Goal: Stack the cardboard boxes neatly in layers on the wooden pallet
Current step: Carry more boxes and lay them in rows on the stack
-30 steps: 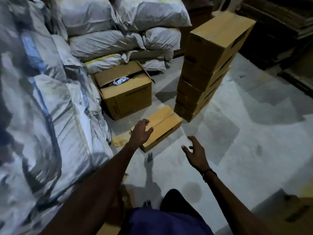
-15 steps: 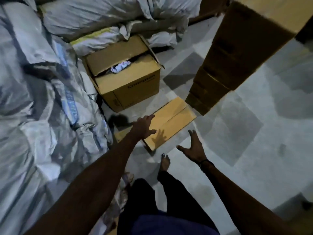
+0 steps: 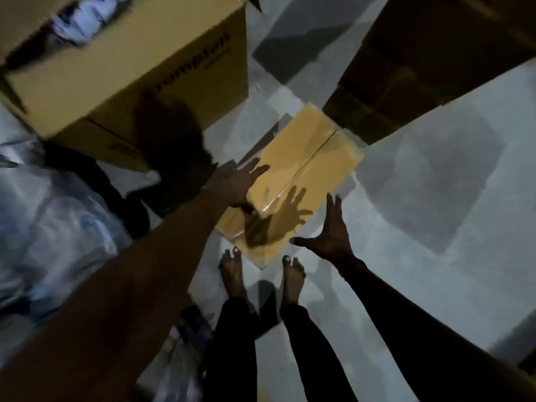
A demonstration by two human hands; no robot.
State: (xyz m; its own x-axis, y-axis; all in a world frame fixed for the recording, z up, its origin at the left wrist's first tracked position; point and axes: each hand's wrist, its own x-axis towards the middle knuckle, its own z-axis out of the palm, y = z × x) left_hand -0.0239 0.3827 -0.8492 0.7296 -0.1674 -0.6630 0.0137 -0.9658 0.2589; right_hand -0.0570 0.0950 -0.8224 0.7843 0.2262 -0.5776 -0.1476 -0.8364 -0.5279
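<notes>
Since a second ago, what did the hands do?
Both hands came down to the flat box: the left hand now at its left edge, the right hand open by its near right side. Neither grips it yet. The box stayed on the floor.

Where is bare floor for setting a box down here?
Bare floor lies right of the flat box and right hand, below the stack. Crowded on the left: big carton, sacks and left hand.
</notes>
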